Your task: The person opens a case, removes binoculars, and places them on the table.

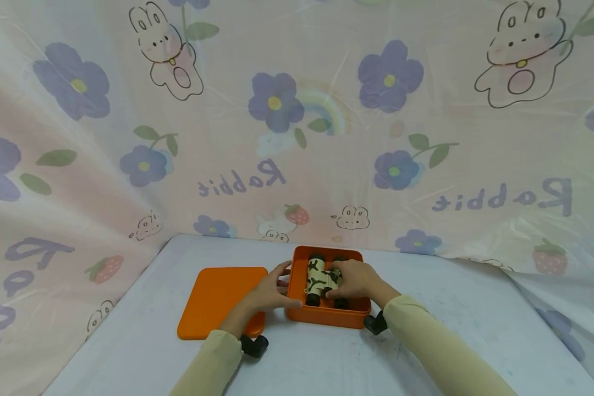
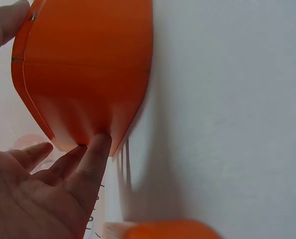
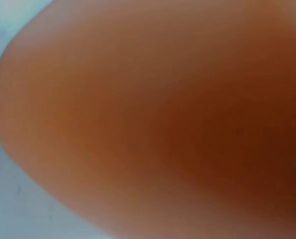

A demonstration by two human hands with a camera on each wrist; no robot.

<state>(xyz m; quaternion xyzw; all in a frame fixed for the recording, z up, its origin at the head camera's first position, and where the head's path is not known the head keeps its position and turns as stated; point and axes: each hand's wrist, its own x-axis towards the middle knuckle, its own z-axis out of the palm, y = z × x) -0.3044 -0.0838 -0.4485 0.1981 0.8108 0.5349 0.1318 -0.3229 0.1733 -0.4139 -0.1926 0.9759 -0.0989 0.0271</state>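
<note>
Camouflage-patterned binoculars (image 1: 316, 278) lie inside an open orange box (image 1: 326, 318) on the table. My right hand (image 1: 358, 280) reaches into the box from the right and grips the right barrel, hiding much of it. At the box's left side is my left hand (image 1: 269, 291), its thumb by the near rim and its fingers spread along the outer wall. In the left wrist view, fingertips of the left hand (image 2: 48, 184) touch the orange wall. The right wrist view holds only a blurred orange surface, with neither the hand nor the binoculars visible.
An orange lid (image 1: 218, 302) lies flat left of the box, partly behind the left forearm. The white table (image 1: 326, 363) meets a patterned curtain (image 1: 326, 165) at the back and sides. Black wrist cameras (image 1: 375, 323) sit near the box front.
</note>
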